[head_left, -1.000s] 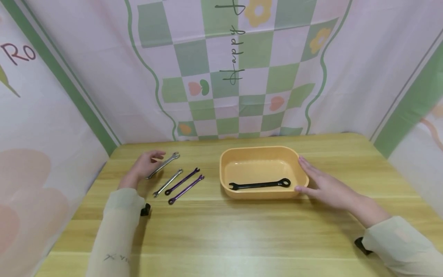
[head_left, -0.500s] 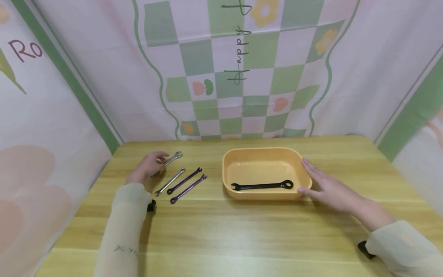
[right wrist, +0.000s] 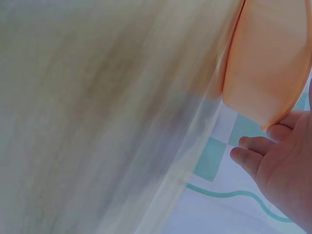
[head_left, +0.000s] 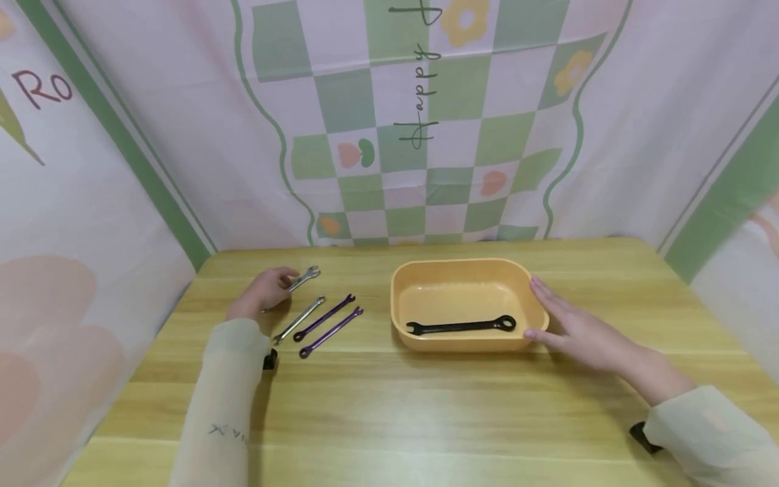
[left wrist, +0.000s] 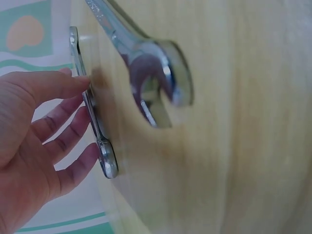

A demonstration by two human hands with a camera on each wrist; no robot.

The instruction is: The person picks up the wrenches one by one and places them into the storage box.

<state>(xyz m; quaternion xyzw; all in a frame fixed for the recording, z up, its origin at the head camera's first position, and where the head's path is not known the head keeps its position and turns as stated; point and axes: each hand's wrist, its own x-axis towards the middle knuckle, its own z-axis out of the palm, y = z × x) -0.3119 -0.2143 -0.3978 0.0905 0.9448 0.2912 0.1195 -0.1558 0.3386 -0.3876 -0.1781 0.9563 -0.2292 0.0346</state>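
My left hand (head_left: 264,292) is at the far silver wrench (head_left: 305,277) on the table's left side. In the left wrist view, its thumb and fingertips meet the shaft of that wrench (left wrist: 105,155) from both sides, and the wrench still lies on the tabletop. Nearer lie a second silver wrench (head_left: 299,321) and two purple wrenches (head_left: 324,318), roughly side by side. My right hand (head_left: 581,331) rests against the right end of a yellow-orange bin (head_left: 462,345), fingers extended along the rim and thumb at its front corner. Inside the bin lies a black wrench (head_left: 460,327).
The wooden table (head_left: 414,412) reaches back to a hanging patterned cloth (head_left: 426,169). More cloth hangs on the left and right sides. A stretch of tabletop separates the wrenches from the bin.
My left hand has moved slightly right and its fingers have closed in on the far silver wrench. My right hand stays at the bin, and the head view has shifted a little.
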